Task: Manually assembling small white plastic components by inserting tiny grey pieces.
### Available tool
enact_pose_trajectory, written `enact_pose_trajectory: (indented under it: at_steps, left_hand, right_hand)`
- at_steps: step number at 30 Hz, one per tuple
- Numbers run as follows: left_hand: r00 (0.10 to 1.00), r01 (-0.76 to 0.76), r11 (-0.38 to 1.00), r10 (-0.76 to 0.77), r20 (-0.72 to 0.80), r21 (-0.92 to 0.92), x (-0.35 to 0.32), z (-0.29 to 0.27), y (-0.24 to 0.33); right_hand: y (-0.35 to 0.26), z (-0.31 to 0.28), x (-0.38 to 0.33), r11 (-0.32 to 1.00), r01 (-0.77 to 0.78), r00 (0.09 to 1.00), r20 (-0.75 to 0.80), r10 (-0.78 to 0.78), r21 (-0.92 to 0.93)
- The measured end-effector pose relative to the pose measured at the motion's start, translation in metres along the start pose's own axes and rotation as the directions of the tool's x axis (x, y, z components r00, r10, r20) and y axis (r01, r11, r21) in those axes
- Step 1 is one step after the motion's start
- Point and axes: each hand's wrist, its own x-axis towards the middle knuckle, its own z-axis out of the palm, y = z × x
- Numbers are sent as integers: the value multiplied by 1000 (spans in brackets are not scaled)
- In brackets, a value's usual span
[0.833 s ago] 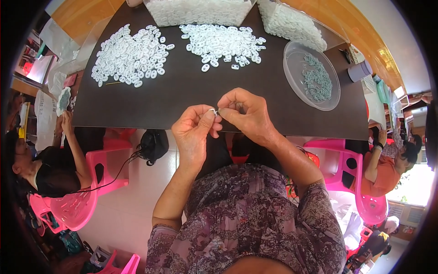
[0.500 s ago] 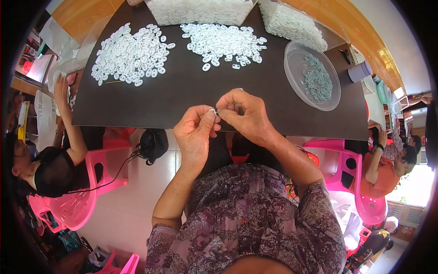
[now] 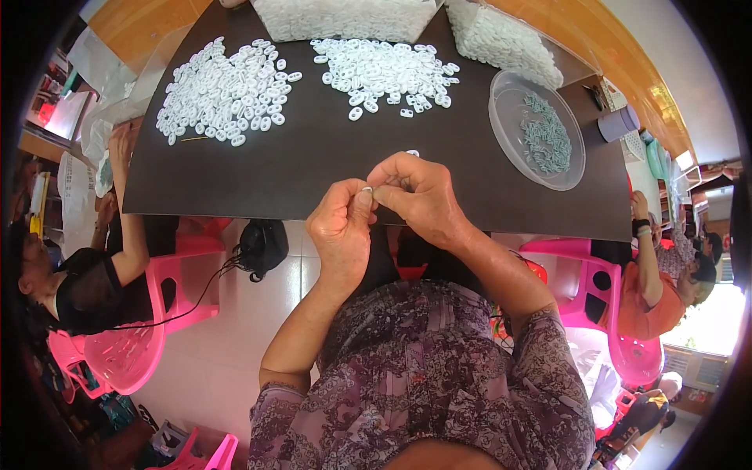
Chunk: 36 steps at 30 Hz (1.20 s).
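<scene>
Close together at the table's near edge, my two hands meet over a small white plastic piece (image 3: 367, 189). My left hand (image 3: 341, 227) pinches it between thumb and fingertips. Pressed against the same piece, the fingers of my right hand (image 3: 419, 194) are also closed; whatever they hold is hidden. Just beyond the right knuckles lies another small white piece (image 3: 413, 153). Farther off are a left pile of white oval two-hole pieces (image 3: 223, 94) and a second pile (image 3: 384, 70) of similar pieces. Small grey-green parts (image 3: 546, 137) fill part of a round clear dish (image 3: 501, 129) at right.
Clear bins of white pieces, one at the back (image 3: 345, 22) and one at back right (image 3: 501, 47), border the dark table (image 3: 258, 176). A grey-lilac cup (image 3: 619, 123) stands right of the dish. Co-workers sit left (image 3: 86, 290) and right (image 3: 654, 290) on pink chairs.
My left hand has turned slightly, its fingers curling in more behind the thumb. My right fingertips have come closer to it. The co-workers' arms at both sides have shifted.
</scene>
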Motion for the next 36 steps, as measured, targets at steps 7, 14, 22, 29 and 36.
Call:
enact_pose_trajectory:
  at_steps: [7,14,22,29,36]
  left_hand:
    - [983,181,935,-175,47,-304,8,-9,7]
    - [977,211,932,-207,45,-294,11,-10,10]
    - [984,173,936,-175,23,-308,10,-7,9]
    - [978,183,937,-204,-42,-299,22,-20,11]
    - [991,96,959,-118,-67,-267,20,-25,9]
  right_hand:
    - [-4,1,3,995,-14,1000,23,12,99]
    - [7,2,6,977,132,991,-9,-135,-165]
    - [9,10,10,931,250,956,-86,-281,-265]
    - [24,-41,27,910,296,917,-181,-356,-290]
    - [33,-47,22,626,339,872,-16,-490,-702]
